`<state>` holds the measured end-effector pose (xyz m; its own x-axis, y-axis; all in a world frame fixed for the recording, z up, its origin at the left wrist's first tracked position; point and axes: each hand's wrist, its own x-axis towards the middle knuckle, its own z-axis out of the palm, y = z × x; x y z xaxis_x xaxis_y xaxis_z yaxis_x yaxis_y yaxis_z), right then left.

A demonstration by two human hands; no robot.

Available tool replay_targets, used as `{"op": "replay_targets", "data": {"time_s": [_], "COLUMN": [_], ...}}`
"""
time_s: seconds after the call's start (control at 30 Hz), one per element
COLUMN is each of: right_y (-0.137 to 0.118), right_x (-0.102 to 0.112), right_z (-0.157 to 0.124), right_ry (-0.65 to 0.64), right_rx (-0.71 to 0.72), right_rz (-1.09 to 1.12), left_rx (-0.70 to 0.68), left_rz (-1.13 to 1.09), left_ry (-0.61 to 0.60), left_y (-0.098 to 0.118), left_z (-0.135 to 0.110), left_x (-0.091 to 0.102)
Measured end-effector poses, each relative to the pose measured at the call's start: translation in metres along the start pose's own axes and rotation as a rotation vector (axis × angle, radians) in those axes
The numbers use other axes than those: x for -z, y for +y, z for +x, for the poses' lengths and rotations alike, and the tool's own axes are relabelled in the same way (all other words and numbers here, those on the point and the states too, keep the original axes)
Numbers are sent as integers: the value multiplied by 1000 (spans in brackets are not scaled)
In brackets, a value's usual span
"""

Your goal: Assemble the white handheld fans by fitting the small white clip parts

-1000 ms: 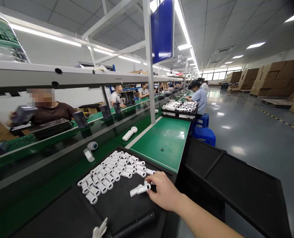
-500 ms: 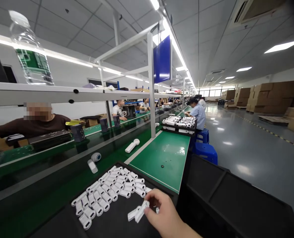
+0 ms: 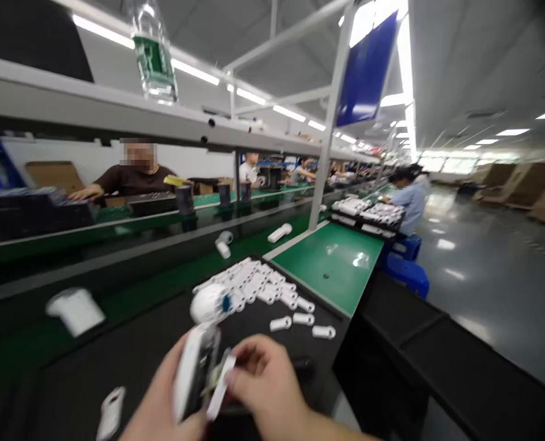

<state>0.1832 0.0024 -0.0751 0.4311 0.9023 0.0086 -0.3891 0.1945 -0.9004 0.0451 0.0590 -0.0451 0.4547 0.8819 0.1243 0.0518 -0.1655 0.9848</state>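
Both hands (image 3: 159,398) (image 3: 272,386) low, side by side

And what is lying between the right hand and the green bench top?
In the head view, past the right hand, three loose white pieces lie on the black tray, then part of the white cluster and the tray's rim.

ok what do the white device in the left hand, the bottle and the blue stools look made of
White device: probably plastic, smooth pale shell. Bottle: likely clear, glossy plastic, see-through with bright glints. Blue stools: perhaps moulded plastic, evenly coloured; blur leaves the finish unclear.
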Motion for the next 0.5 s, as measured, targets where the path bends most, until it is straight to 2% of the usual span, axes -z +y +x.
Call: {"op": "replay_targets", "data": {"time_s": [0.1,0.23,0.4,0.5], "right_y": [-22,-27,-17,-10], "right_x": [-6,2,0,3], "right_z": [-11,-12,-18,-18], "right_ry": [34,72,92,41], "right_rx": [-54,-88,-45,53], "right_rz": [-12,-93,-202,-340], "left_rx": [116,142,86,37], "left_rz": [18,57,174,168], "left_ry": [-82,-186,-132,-103], "left_y": [6,7,5,0], "left_z": [-16,-20,-27,-28], "left_x": [-6,-16,-17,-16]}}
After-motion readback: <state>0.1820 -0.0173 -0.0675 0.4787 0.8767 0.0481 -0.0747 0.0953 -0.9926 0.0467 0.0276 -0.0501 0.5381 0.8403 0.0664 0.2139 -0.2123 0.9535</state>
